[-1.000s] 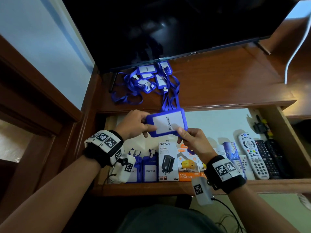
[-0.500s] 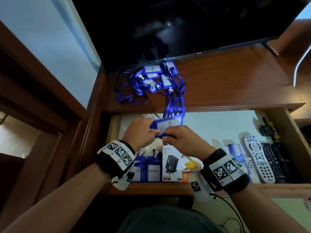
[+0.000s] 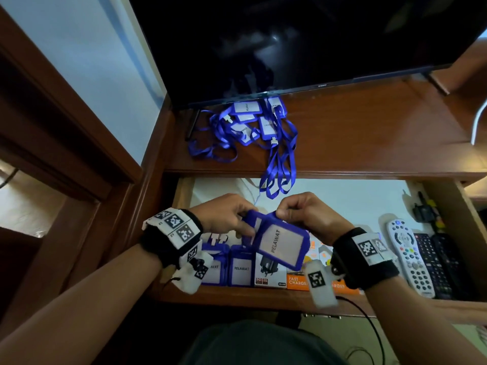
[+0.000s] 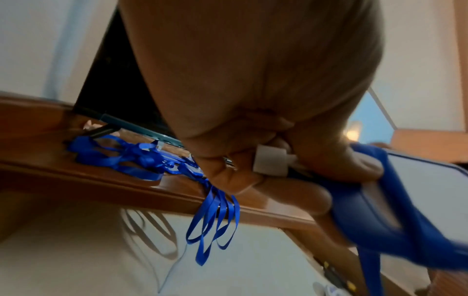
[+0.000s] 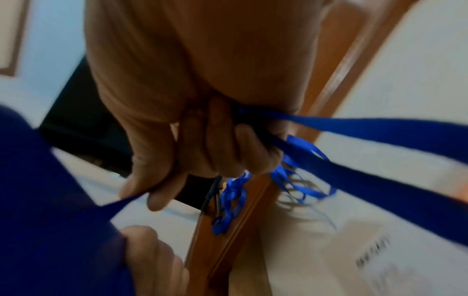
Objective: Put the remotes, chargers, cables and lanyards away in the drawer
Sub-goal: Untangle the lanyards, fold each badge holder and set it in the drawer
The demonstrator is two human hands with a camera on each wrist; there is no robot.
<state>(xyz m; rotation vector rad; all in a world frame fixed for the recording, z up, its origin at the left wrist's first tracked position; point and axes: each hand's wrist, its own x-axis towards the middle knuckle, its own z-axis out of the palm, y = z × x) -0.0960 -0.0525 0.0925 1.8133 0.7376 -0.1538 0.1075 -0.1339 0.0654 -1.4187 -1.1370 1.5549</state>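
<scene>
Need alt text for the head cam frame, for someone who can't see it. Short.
Over an open drawer, the left hand and right hand together hold a blue badge holder labelled PELAWAT. In the drawer lie more badges, charger boxes and remotes; a lanyard pile remains on the shelf under a TV.

Blue badge holder (image 3: 280,242) with a white card; blue lanyard straps (image 3: 276,164); reddish-brown wooden counter (image 3: 369,133); orange charger box (image 3: 297,281); white remote (image 3: 409,259) with coloured buttons; black television (image 3: 290,43).
</scene>
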